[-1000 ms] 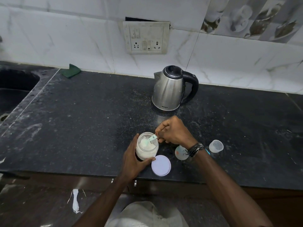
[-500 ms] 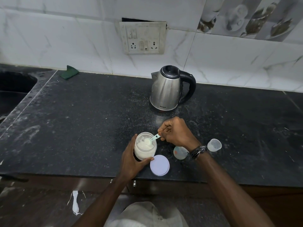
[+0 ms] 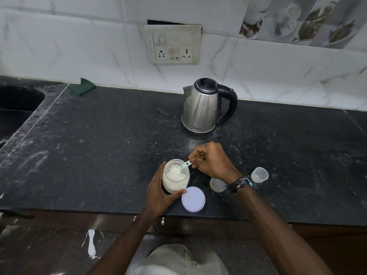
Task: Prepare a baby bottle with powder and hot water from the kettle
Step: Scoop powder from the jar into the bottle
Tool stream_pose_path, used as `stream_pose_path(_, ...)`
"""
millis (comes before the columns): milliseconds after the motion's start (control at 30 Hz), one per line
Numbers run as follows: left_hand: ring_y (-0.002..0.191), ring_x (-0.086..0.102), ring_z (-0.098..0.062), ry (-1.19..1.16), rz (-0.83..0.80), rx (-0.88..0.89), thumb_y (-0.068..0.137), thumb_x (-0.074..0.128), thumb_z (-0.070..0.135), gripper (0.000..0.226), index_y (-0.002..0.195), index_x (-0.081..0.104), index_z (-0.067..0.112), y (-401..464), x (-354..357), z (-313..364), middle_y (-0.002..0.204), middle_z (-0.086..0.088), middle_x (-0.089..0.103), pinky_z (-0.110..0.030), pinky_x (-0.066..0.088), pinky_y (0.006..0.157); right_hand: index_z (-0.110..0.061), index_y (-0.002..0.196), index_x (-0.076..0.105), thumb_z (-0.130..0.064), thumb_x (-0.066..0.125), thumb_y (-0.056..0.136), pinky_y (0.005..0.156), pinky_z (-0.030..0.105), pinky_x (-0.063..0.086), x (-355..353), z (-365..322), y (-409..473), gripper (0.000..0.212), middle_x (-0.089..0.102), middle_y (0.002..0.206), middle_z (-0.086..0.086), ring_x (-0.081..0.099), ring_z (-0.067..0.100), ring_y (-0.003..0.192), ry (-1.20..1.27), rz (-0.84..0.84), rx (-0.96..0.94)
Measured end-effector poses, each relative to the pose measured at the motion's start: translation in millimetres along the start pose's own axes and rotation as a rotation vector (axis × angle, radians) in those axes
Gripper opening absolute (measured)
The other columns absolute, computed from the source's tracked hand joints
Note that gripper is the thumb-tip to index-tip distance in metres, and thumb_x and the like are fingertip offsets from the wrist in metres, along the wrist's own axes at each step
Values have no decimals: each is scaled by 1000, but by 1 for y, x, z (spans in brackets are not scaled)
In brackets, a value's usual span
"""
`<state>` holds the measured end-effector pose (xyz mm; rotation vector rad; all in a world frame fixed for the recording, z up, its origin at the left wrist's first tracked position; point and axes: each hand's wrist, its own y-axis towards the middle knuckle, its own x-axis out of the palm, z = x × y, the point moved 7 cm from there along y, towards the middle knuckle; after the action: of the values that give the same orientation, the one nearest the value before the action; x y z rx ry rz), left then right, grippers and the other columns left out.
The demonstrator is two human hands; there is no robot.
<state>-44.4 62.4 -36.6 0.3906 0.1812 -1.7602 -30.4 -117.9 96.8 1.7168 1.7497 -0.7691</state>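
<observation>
My left hand [image 3: 158, 193] grips a clear jar of white powder [image 3: 175, 176] near the counter's front edge. In my right hand [image 3: 211, 160] I pinch the handle of a small pale-green scoop [image 3: 183, 166], whose bowl sits in the jar's mouth with powder in it. The jar's white lid [image 3: 193, 199] lies flat just right of the jar. Partly hidden under my right wrist stands the baby bottle [image 3: 217, 184]. Its clear cap [image 3: 259, 174] rests further right. The steel kettle [image 3: 202, 108] with a black handle stands behind, near the wall.
The black counter [image 3: 99, 145] is dusted with spilled powder. A sink [image 3: 14, 108] is set in at the far left. A green scrub pad [image 3: 83, 86] lies by the wall. A socket panel [image 3: 172, 44] is mounted above the kettle.
Both hands have kept their holds. The scoop has stayed in the jar's mouth, shifting only slightly. My head has moved a little, so the scene sits slightly lower and to the left.
</observation>
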Motion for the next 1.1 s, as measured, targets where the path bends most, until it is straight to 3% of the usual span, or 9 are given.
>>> stream_pose_path(133, 138, 45, -9, -4, -5, -11, 55, 86, 62, 116, 151, 38, 18, -1, 0, 2, 152, 3, 47, -17, 35, 112, -11, 77, 75, 1, 70, 82, 63, 24, 59, 0, 1, -1, 15, 69, 63, -7, 69, 5, 62, -68, 14, -31)
stream_pose_path(400, 138, 45, -8, 4, 4, -22, 56, 89, 57, 115, 151, 37, 16, -1, -1, 0, 151, 4, 48, -31, 39, 114, -10, 78, 74, 4, 68, 84, 60, 20, 58, -4, 6, -2, 17, 72, 65, 1, 71, 6, 59, 61, 64, 9)
stream_pose_path(533, 138, 46, -9, 3, 13, -25, 57, 91, 55, 115, 151, 38, 16, -1, -1, -2, 150, 4, 49, -35, 41, 113, -11, 76, 74, 6, 65, 83, 60, 15, 55, -4, 10, -5, 20, 72, 65, 2, 70, 7, 59, -3, 62, 1)
stream_pose_path(667, 138, 46, -10, 3, 10, -29, 56, 91, 53, 115, 151, 37, 17, -1, 0, -3, 150, 4, 49, -42, 41, 113, -10, 76, 73, 6, 65, 85, 60, 19, 57, -4, 14, -6, 20, 73, 66, 4, 72, 10, 60, 56, 62, 45)
stream_pose_path(867, 139, 44, -9, -3, 2, -34, 55, 91, 56, 118, 152, 35, 20, 0, -1, -3, 151, 6, 47, -44, 41, 114, -6, 78, 71, 4, 70, 85, 61, 28, 61, -8, 25, -11, 13, 74, 74, 17, 76, 26, 69, 334, 57, 217)
stream_pose_path(967, 141, 39, -6, 1, 18, -25, 53, 90, 60, 121, 153, 31, 26, -2, -2, 1, 156, 7, 41, -44, 38, 115, -2, 83, 70, 3, 72, 86, 59, 26, 60, -14, 31, -18, 6, 73, 74, 20, 74, 20, 64, 466, 68, 286)
stream_pose_path(1100, 152, 17, -14, 96, 98, 75, 50, 85, 68, 136, 157, 8, 33, -6, -5, 18, 166, 6, 14, -47, 23, 123, 7, 92, 68, 6, 68, 88, 54, 19, 57, -33, 40, -29, 4, 71, 73, 20, 69, 11, 55, 589, 126, 340)
